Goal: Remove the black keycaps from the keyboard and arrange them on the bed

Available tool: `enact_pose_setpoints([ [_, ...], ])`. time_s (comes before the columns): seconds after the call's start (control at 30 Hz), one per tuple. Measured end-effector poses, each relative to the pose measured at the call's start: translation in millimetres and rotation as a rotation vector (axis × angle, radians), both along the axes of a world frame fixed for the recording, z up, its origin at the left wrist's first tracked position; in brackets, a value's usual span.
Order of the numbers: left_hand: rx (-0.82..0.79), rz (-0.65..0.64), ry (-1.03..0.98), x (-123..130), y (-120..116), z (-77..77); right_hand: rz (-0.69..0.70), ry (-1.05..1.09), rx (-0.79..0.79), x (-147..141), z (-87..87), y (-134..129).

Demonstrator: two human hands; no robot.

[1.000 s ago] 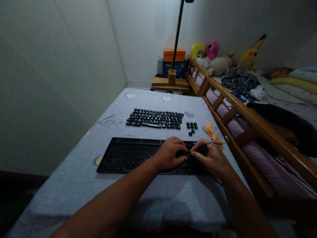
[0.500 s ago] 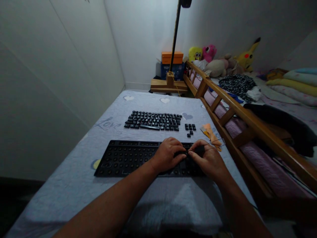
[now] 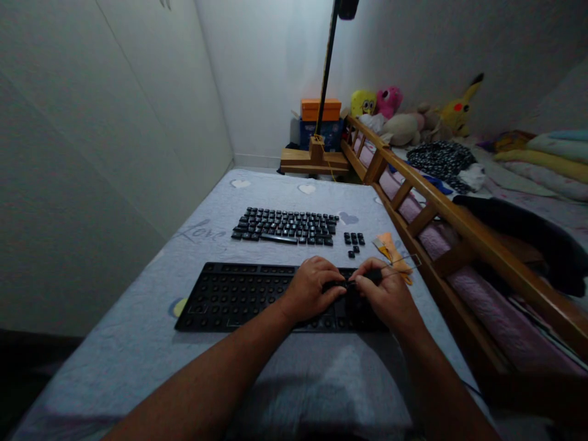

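A patterned cloth (image 3: 138, 343) underlies a black keyboard (image 3: 248, 288). At the keyboard's right part, the left hand (image 3: 316, 285) is narrowly curled, contents indeterminable; the right hand (image 3: 389, 293) pinches a wire-ended tool (image 3: 375, 276). Loose keycaps (image 3: 279, 239) lie beyond.

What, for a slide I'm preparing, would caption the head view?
Left hand beside right hand, which holds a wire tool, over a black keyboard; loose keycaps lie beyond.

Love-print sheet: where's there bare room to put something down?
The sheet lies bare behind the keycap block, up to the far edge, and left of the keyboard. The right side is crowded: left hand, right hand, wire keycap puller, keycap cluster and orange cloth.
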State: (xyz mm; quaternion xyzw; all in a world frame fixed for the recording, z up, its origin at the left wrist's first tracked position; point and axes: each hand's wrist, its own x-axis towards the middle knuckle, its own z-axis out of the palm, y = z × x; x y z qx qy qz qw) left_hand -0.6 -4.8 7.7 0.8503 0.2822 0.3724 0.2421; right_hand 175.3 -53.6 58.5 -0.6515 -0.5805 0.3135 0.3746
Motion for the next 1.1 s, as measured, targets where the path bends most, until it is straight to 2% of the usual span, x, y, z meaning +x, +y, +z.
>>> enact_pose_setpoints([
  [0.33,0.1,0.076,0.031,-2,0,1.7,-0.136,-0.068,0.127,-10,-9.5,3],
  [0.5,0.058,0.109,-0.032,-4,2,1.7,-0.06,-0.052,0.133,-6,-9.2,3],
  [0.57,0.033,0.11,-0.068,-5,3,2.6,-0.021,-0.086,0.184,-3,-6.7,4],
  [0.67,0.0,0.114,-0.121,-6,2,4.9,0.116,-0.156,0.249,0,-3.7,7],
  [0.8,-0.038,0.123,-0.184,-6,1,6.9,0.262,-0.23,0.208,3,-4.2,9],
  [1.1,-0.087,0.123,-0.169,-6,2,4.0,0.281,-0.221,0.212,4,-3.0,15],
])
